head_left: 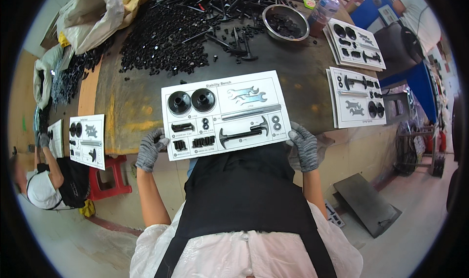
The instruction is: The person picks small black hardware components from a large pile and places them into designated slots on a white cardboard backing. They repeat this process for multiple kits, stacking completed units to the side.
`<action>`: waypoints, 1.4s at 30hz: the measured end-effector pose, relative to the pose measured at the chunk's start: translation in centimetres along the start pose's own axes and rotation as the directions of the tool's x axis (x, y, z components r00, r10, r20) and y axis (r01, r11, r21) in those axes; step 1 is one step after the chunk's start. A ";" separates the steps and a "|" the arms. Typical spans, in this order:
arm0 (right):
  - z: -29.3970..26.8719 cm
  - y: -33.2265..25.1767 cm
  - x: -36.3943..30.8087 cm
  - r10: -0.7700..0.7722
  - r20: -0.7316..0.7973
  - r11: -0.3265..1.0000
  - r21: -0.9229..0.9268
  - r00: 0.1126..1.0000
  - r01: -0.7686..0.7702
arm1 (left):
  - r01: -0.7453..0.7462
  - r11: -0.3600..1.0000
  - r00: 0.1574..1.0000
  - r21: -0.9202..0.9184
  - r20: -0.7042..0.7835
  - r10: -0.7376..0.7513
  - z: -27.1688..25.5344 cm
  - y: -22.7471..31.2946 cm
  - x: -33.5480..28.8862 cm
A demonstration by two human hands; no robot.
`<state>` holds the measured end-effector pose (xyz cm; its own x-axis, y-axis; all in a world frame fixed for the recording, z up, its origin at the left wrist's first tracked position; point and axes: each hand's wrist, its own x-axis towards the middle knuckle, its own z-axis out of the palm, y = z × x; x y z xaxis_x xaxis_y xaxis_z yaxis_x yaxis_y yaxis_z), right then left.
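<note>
Between my hands is a white hardware card, tilted slightly and held over the table's near edge. My left hand, in a grey knit glove, grips the card's lower left edge. At the lower right edge, my gloved right hand pinches it too. Two black round cups sit at the card's upper left, and silver wrenches at its upper right. Below them are a metal rod, black T-handled pieces, small washers and rows of black bolts.
A big pile of black fasteners covers the table's far side. Behind the card stands a metal bowl of dark parts. Similar cards are stacked at right; another card is at left, near a co-worker and a red stool.
</note>
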<state>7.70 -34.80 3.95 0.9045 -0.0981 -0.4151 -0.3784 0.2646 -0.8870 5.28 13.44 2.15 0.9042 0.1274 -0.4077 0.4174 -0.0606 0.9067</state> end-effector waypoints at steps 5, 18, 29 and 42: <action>-3.9 -3.9 -1.2 -0.060 -0.062 0.994 -0.093 0.996 0.054 | -0.041 0.999 0.992 -0.026 0.118 0.044 3.0 3.6 -1.1; -27.8 -12.9 5.9 -0.329 -0.564 0.885 0.094 0.757 0.455 | -0.193 0.981 0.855 -0.015 0.488 0.175 32.8 13.5 5.7; -48.1 -15.5 13.3 -0.256 -0.837 0.826 0.071 0.484 0.560 | 0.139 0.941 0.794 -0.307 0.603 0.079 54.0 10.7 8.1; -50.2 -11.1 13.9 -0.198 -0.841 0.811 0.148 0.503 0.566 | -0.111 0.980 0.719 -0.163 0.668 0.193 43.6 10.6 8.7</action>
<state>14.57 -87.22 -2.11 0.3640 -0.9088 -0.2037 0.2335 0.3008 -0.9247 21.52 -29.25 3.50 0.7910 -0.5813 -0.1905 0.2938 0.0879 0.9518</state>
